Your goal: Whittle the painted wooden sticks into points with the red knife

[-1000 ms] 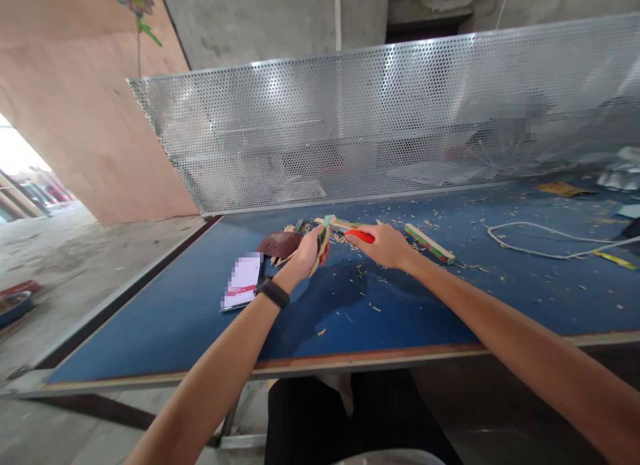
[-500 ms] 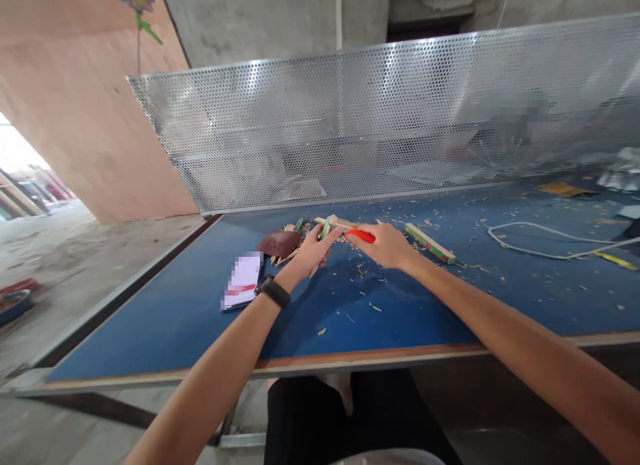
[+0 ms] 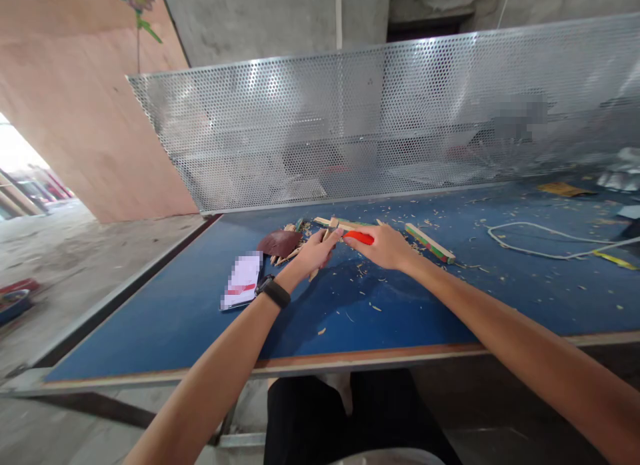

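Note:
My left hand (image 3: 316,251), with a dark watch on its wrist, is closed around a wooden stick (image 3: 314,275). The stick's pale lower end sticks out below the fingers; much of it is hidden. In my right hand (image 3: 386,246) is a red-handled knife (image 3: 359,237), its blade side pointing left toward the stick and my left thumb. The blade itself is hard to make out. Just behind both hands, wooden strips with green paint (image 3: 350,224) lie on the blue table (image 3: 165,318).
A dark red rounded object (image 3: 279,243) lies left among wood pieces, beside a phone-like slab (image 3: 242,280). A painted wood block (image 3: 430,243) and a white cable (image 3: 530,253) lie right. Shavings (image 3: 376,308) are scattered about. A perforated metal screen (image 3: 320,125) stands behind.
The stick in my left hand has shifted or turned, so its green-painted side no longer shows above the fingers. Both hands stay in nearly the same place.

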{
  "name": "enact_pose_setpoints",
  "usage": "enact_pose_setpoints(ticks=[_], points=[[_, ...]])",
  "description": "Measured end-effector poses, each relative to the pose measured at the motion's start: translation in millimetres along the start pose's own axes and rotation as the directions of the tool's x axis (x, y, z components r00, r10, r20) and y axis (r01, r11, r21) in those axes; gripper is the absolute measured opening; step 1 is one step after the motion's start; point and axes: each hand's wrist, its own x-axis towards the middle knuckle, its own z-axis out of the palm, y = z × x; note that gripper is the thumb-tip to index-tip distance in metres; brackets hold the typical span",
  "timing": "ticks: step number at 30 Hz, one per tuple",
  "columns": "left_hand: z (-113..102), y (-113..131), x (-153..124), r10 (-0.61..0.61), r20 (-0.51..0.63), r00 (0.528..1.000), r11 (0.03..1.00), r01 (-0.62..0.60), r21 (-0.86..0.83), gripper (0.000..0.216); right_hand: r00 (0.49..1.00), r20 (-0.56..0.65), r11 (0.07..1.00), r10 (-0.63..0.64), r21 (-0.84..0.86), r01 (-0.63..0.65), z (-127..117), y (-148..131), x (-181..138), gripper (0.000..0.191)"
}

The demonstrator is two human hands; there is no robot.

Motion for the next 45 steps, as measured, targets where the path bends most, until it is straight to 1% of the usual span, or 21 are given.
enact_pose_setpoints(ticks=[5,9,12,16,18,20,23,26,28,31,34,40,43,45], points=[[2,-4,1,-0.003,-0.024,1.000,0.997,0.004,0.077,0.051,0.999,-0.027,0.995,0.031,-0.090,-0.033,1,-1,0,0.061],[2,-5,0,0.031,-0.083,0.996,0.989,-0.019,0.148,0.051,0.996,-0.063,0.985,0.057,-0.159,-0.066,3,-6,-1,0.059],[4,-4,-1,0.030,-0.122,0.992,0.983,-0.008,0.183,0.050,0.992,-0.113,0.972,0.064,-0.219,-0.088,6,-12,-3,0.055],[7,-4,-4,0.043,-0.158,0.987,0.971,-0.004,0.240,0.052,0.983,-0.165,0.966,0.075,-0.232,-0.113,9,-19,-4,0.050],[7,-4,-5,0.059,-0.176,0.983,0.957,-0.006,0.291,0.053,0.985,-0.150,0.970,0.084,-0.214,-0.116,8,-18,-4,0.051],[6,-3,-5,0.059,-0.184,0.981,0.945,0.005,0.328,0.052,0.992,-0.103,0.980,0.070,-0.178,-0.087,6,-13,-2,0.052],[3,1,-4,0.003,-0.183,0.983,0.943,0.058,0.327,0.046,1.000,-0.002,0.998,0.004,-0.064,-0.004,2,-3,0,0.055],[2,4,-4,-0.047,-0.175,0.984,0.945,0.101,0.313,0.043,0.997,0.052,0.998,-0.059,0.037,0.057,0,5,2,0.060],[1,5,-3,-0.040,-0.151,0.988,0.949,0.085,0.302,0.041,0.994,0.074,0.995,-0.079,0.064,0.074,0,6,2,0.063],[0,3,-3,0.003,-0.083,0.997,0.954,0.022,0.300,0.039,0.992,0.091,0.996,-0.082,0.054,0.077,0,5,2,0.065],[-1,1,-1,0.046,-0.064,0.997,0.944,-0.023,0.328,0.037,0.996,0.052,0.997,-0.072,0.005,0.071,1,4,2,0.062],[1,-1,3,0.047,-0.092,0.995,0.943,-0.014,0.332,0.037,0.999,-0.032,0.993,0.007,-0.117,-0.011,5,0,0,0.059],[6,-3,2,0.035,-0.145,0.989,0.952,0.012,0.307,0.039,0.996,-0.079,0.986,0.030,-0.161,-0.042,8,-6,-1,0.057],[10,-4,0,0.026,-0.191,0.981,0.962,0.027,0.273,0.042,0.994,-0.098,0.986,0.039,-0.155,-0.054,8,-9,-1,0.056]])
